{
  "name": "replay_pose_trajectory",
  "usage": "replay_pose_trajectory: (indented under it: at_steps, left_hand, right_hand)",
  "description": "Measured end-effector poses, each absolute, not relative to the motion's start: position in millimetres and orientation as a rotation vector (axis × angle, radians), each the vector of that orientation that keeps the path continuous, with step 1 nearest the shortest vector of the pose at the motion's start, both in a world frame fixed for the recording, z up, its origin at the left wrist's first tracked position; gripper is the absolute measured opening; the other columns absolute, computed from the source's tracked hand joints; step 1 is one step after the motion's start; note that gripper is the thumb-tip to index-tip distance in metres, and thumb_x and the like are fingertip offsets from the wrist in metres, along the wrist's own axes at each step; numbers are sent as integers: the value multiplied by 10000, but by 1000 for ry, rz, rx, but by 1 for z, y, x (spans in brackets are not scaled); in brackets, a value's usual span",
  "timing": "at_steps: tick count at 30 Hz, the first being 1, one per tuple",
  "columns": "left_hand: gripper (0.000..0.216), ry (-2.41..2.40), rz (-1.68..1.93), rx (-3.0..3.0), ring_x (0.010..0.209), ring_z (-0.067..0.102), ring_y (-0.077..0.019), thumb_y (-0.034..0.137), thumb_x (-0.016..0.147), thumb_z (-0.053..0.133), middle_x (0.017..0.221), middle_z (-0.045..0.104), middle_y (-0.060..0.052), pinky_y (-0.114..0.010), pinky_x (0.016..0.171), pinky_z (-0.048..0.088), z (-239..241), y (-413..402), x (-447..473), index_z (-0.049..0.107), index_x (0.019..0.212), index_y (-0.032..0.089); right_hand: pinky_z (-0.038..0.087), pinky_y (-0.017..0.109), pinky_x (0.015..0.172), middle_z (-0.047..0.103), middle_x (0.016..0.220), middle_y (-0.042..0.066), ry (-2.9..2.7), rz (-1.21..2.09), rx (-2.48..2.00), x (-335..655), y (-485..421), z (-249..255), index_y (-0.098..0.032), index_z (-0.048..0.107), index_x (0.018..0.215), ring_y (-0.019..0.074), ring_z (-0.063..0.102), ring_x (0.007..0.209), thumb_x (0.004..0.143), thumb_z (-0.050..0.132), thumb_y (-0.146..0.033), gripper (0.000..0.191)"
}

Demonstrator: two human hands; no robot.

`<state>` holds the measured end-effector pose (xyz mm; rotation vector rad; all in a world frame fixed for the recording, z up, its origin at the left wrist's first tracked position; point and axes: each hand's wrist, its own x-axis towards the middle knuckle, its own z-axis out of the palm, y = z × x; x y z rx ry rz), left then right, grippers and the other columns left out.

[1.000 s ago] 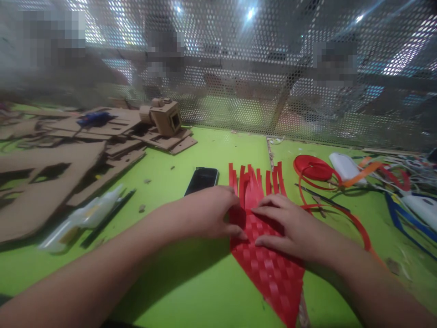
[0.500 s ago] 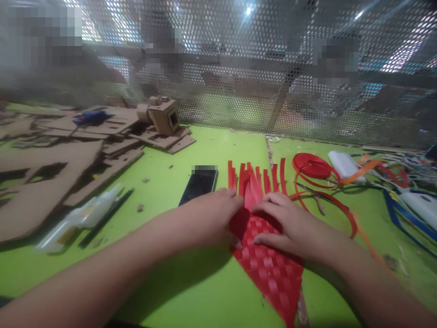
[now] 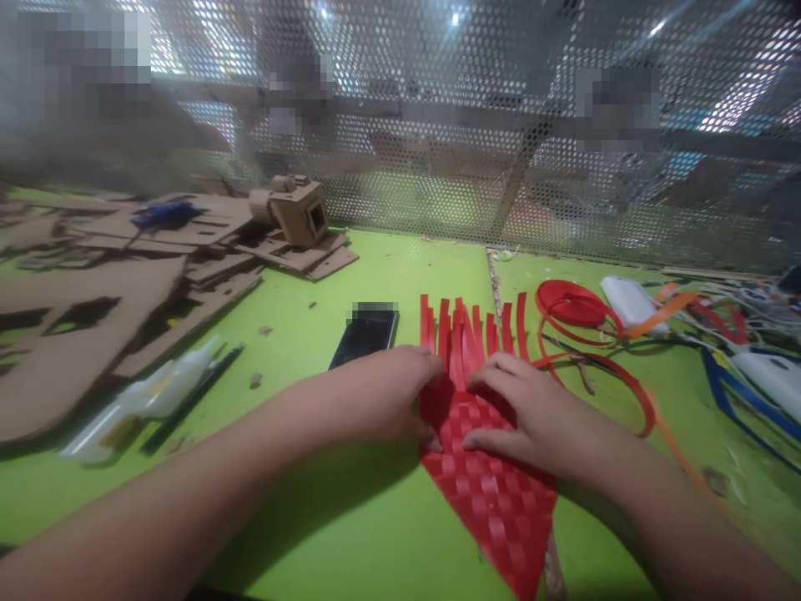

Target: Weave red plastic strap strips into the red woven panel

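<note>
A red woven piece point(image 3: 491, 484) made of flat, shiny strips lies on the green table, its pointed end toward me. Loose strip ends point(image 3: 466, 334) fan out from its far side. On its left edge my left hand point(image 3: 410, 392) is closed, thumb low and fingers curled over the upper part. My right hand point(image 3: 516, 401) grips the right side, with thumb and forefinger bent onto the weave. The undersides of both hands' fingers are hidden. Just beyond my left hand lies a dark phone point(image 3: 366, 338), partly covered by it.
A red strip coil point(image 3: 569, 302) and loose orange strips sit at right, near white devices point(image 3: 629, 300) and cables. Cardboard pieces point(image 3: 81, 334) and a cardboard model point(image 3: 297, 213) occupy the left, with a glue bottle point(image 3: 143, 405) closer. A perforated metal screen point(image 3: 425, 125) stands behind.
The woven piece has shifted very slightly, its loose ends moving a little to the right. Both hands stay on it in nearly the same place.
</note>
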<state>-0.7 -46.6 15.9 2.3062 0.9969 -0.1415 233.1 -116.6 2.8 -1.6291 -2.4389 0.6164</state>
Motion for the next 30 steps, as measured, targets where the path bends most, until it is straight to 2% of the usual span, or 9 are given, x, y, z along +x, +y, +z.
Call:
replay_pose_trajectory:
  at_steps: [5,13,21,30]
  left_hand:
    - [509,998,-112,2284,775,617,-198,559,680,820,1018,686,-30,-285,609,441,18,-46,-2,658,1066,270]
    - [427,1051,-158,2274,735,613,-196,539,659,840,944,694,-28,-292,571,408,16,-47,1,681,937,257]
    - [479,1008,-95,2304,784,623,-191,537,699,816,1027,697,-29,-279,611,445,19,-46,-3,682,1073,270]
    - [449,1010,-91,2297,749,618,-194,562,703,810,958,712,-28,-285,609,435,21,-46,-2,689,1012,261]
  right_hand:
    - [490,420,981,539,1298,87,-2407,626,-1628,234,-115,0,-265,584,1326,272,578,1142,868,728,-536,551]
    - [507,424,895,590,1153,87,-2413,596,-1614,233,-113,-2,-245,648,1090,287,562,1072,847,737,-588,430]
    - [496,396,915,586,1180,73,-2424,638,-1582,235,-114,3,-249,623,1119,261,566,1080,869,731,-545,402]
    - [511,391,851,641,1088,81,-2469,546,-1509,244,-107,4,-231,648,1086,245,609,980,975,614,-408,211]
